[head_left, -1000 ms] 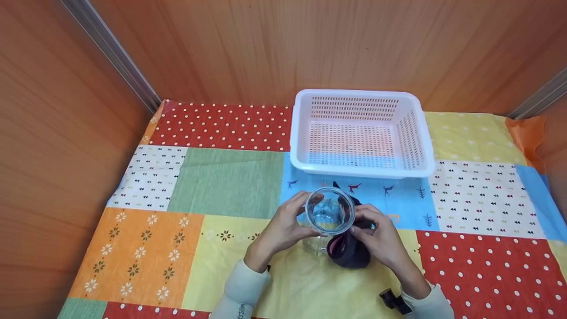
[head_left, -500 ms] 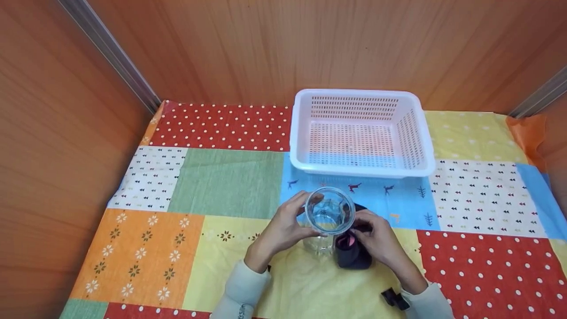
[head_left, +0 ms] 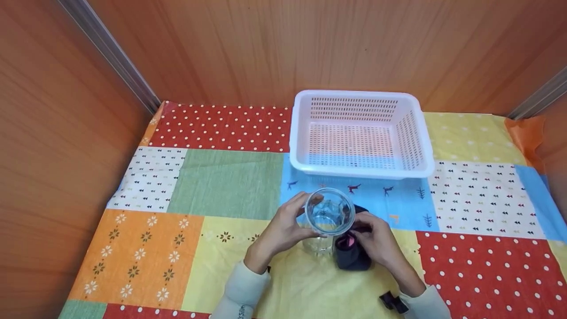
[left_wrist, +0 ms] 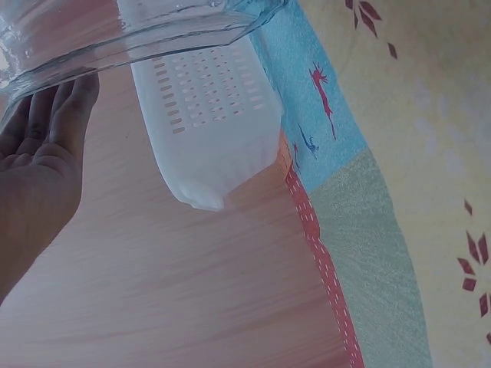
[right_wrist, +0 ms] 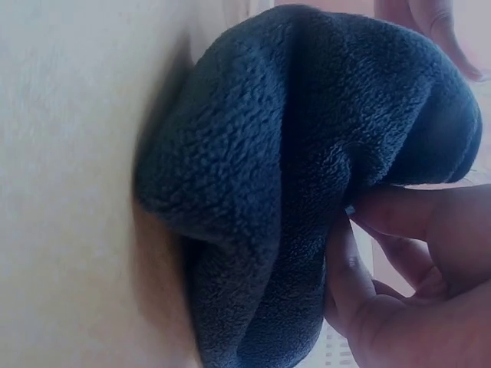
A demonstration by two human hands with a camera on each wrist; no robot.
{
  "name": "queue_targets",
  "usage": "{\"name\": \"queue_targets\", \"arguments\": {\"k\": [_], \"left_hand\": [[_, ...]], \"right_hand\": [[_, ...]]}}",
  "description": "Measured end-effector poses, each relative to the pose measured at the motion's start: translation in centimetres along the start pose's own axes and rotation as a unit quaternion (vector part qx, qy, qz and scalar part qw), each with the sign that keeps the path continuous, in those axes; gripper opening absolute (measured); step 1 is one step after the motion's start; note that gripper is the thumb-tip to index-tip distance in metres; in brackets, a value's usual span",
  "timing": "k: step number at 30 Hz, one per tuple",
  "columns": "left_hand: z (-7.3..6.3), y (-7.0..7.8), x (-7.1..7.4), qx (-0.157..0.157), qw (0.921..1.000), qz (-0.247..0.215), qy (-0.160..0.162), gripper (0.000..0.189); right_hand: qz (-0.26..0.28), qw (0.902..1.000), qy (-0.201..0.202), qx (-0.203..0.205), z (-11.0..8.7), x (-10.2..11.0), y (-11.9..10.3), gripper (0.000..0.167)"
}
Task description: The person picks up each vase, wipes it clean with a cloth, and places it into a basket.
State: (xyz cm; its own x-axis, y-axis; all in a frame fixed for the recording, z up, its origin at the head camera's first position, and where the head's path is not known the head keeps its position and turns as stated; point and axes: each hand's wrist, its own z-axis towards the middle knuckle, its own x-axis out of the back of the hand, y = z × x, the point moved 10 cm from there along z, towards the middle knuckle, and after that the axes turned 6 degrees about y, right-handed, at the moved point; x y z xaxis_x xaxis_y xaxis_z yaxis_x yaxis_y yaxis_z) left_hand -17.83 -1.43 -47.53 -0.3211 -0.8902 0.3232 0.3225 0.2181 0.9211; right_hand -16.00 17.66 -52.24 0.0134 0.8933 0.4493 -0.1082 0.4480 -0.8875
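My left hand (head_left: 282, 227) grips a clear glass jar (head_left: 327, 219) by its side, thumb toward me and fingers round the far side. The jar's round mouth tilts up toward the head view. In the left wrist view a thick glass edge (left_wrist: 153, 44) crosses the top, with fingers behind it. Just right of the jar, my right hand (head_left: 377, 237) pinches a dark fleecy cloth (head_left: 353, 258) between thumb and fingers. A bit of pink shows in its fold. The right wrist view is filled by the cloth's bunched plush folds (right_wrist: 307, 146), hanging down close over the table.
Behind the hands stands a white perforated basket (head_left: 361, 173) with nothing in it. A patchwork tablecloth (head_left: 226, 181) covers the table. Wood-grain panels (head_left: 283, 48) close off the back and sides.
The dark cloth's lower part has shifted a little right and its far tip has dropped from view behind the jar. The left hand and jar stay almost still.
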Motion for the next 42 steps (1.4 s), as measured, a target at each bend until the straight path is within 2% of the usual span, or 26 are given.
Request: {"name": "queue_targets", "arguments": {"k": [6, 15, 20, 29, 35, 42], "left_hand": [[0.0, -0.1, 0.0, 0.0, 1.0, 0.0, 0.0, 0.076], [0.0, 0.1, 0.0, -0.008, 1.0, 0.0, 0.004, 0.074], [0.1, 0.1, 0.0, -0.006, 1.0, 0.002, 0.004, 0.071], [0.1, -0.1, 0.0, -0.004, 1.0, 0.001, 0.004, 0.071], [0.1, 0.0, 0.1, -0.01, 0.9999, 0.004, 0.005, 0.072], [0.1, 0.1, 0.0, -0.005, 1.0, 0.006, 0.002, 0.072]], "right_hand": [[0.086, 0.996, 0.016, -0.017, -0.6, 0.5, -1.2, 0.029], [0.162, 0.9833, 0.074, 0.037, -1.3, 2.2, -4.6, 0.028], [0.183, 0.9792, 0.078, 0.041, -1.4, 2.4, -5.2, 0.031], [0.12, 0.992, 0.038, 0.01, -0.7, 1.7, -3.9, 0.029], [0.057, 0.9978, -0.02, 0.027, -0.2, 0.8, -2.5, 0.031], [-0.053, 0.9969, -0.032, 0.049, 0.4, -0.1, -0.6, 0.039]]}}
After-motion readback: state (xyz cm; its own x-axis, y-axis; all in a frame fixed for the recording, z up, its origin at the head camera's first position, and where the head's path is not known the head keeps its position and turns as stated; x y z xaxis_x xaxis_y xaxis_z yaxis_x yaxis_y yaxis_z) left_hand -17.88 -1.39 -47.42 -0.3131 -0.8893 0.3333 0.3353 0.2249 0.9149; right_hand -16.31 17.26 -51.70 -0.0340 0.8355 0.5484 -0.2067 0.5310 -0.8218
